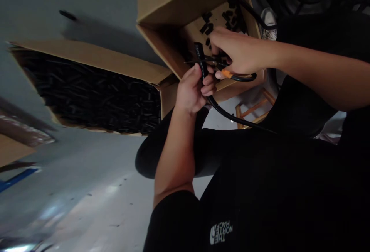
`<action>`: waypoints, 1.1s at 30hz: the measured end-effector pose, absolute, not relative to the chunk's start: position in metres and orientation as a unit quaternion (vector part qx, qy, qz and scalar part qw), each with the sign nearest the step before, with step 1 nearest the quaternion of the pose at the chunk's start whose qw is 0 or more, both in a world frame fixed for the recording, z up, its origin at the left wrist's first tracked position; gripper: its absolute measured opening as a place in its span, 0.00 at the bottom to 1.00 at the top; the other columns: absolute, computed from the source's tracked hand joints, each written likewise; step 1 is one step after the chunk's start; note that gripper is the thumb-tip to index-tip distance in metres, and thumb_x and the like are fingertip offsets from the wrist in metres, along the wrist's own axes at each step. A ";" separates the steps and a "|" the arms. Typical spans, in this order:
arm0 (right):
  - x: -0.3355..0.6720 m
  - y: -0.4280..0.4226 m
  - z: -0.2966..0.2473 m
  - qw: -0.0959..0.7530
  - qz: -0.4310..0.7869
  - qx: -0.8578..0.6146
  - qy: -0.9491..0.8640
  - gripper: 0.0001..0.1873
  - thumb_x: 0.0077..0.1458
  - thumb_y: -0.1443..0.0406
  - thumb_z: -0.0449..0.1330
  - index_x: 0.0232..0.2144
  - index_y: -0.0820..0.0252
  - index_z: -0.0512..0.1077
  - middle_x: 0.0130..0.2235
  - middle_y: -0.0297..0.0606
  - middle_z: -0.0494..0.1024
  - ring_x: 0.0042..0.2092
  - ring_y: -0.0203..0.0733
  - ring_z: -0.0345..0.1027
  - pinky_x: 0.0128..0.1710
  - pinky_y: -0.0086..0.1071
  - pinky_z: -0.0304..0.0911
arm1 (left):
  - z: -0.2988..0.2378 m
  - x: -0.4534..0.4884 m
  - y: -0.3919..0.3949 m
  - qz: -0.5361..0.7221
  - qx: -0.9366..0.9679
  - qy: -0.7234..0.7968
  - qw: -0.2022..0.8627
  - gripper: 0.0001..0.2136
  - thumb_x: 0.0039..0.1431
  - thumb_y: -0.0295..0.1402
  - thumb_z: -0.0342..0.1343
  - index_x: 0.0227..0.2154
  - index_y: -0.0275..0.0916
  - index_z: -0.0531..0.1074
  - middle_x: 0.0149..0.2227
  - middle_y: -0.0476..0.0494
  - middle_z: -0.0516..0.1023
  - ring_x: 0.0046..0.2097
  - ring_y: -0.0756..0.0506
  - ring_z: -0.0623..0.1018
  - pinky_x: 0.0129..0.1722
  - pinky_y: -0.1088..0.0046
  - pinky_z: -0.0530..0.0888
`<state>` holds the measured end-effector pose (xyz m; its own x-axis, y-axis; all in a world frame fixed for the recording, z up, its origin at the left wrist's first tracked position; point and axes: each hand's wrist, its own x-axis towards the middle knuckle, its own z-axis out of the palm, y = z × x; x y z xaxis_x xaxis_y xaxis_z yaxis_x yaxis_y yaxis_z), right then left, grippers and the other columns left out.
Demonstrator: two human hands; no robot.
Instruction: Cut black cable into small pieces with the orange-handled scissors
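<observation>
My left hand (193, 90) is closed around a ribbed black corrugated tube (222, 112), near its free end. That end points up over an open cardboard box, and the rest trails away toward my lap. In my right hand (241, 51) is a pair of scissors (243, 77) with black handles and a patch of orange on them. The blades reach across the tube just above my left fingers; whether they have bitten into it I cannot tell. My right fingers partly hide the scissors.
Short black pieces lie inside the cardboard box (167, 3) beneath my hands. To the left a second carton holds a heap of black tube pieces (101, 93). A wooden stool (253, 109) stands beyond my knee. Several loose black pieces (68, 15) lie on the floor.
</observation>
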<state>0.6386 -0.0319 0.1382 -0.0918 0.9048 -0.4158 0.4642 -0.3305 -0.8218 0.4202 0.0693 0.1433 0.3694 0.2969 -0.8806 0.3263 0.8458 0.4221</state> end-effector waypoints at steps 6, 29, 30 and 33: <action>0.644 -0.030 0.134 0.222 0.467 -0.633 -0.577 0.36 0.55 0.44 0.66 0.60 0.53 0.86 0.67 0.42 0.89 0.64 0.54 0.84 0.64 0.45 0.75 | 0.121 0.396 0.092 -0.037 0.329 0.508 0.795 0.27 0.90 0.57 0.60 0.36 0.43 0.73 0.24 0.56 0.58 0.20 0.54 0.50 0.16 0.73 0.54; 0.632 -0.038 0.124 0.140 0.480 -0.676 -0.542 0.28 0.64 0.49 0.70 0.61 0.50 0.88 0.68 0.41 0.92 0.68 0.55 0.85 0.65 0.41 0.75 | 0.085 0.388 0.072 0.002 0.537 0.496 0.682 0.27 0.69 0.58 0.82 0.37 0.46 0.74 0.29 0.52 0.78 0.33 0.44 0.86 0.34 0.72 0.83; 0.631 -0.040 0.124 0.143 0.487 -0.673 -0.538 0.29 0.64 0.49 0.70 0.63 0.50 0.87 0.69 0.43 0.90 0.67 0.56 0.85 0.63 0.42 0.76 | 0.084 0.388 0.070 0.004 0.540 0.494 0.682 0.27 0.68 0.58 0.83 0.37 0.46 0.74 0.29 0.52 0.78 0.33 0.44 0.86 0.35 0.71 0.84; 0.628 -0.043 0.125 0.152 0.497 -0.669 -0.530 0.30 0.64 0.50 0.71 0.64 0.52 0.86 0.69 0.46 0.89 0.63 0.58 0.88 0.59 0.44 0.77 | 0.082 0.388 0.065 0.006 0.541 0.490 0.683 0.27 0.66 0.56 0.85 0.38 0.46 0.73 0.32 0.51 0.80 0.38 0.41 0.88 0.40 0.68 0.86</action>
<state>0.6278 -0.0429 0.1248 -0.0573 0.8615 -0.5045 0.5587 -0.3912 -0.7314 0.3876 0.0651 0.0823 0.5196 0.5384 -0.6634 0.5225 0.4141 0.7453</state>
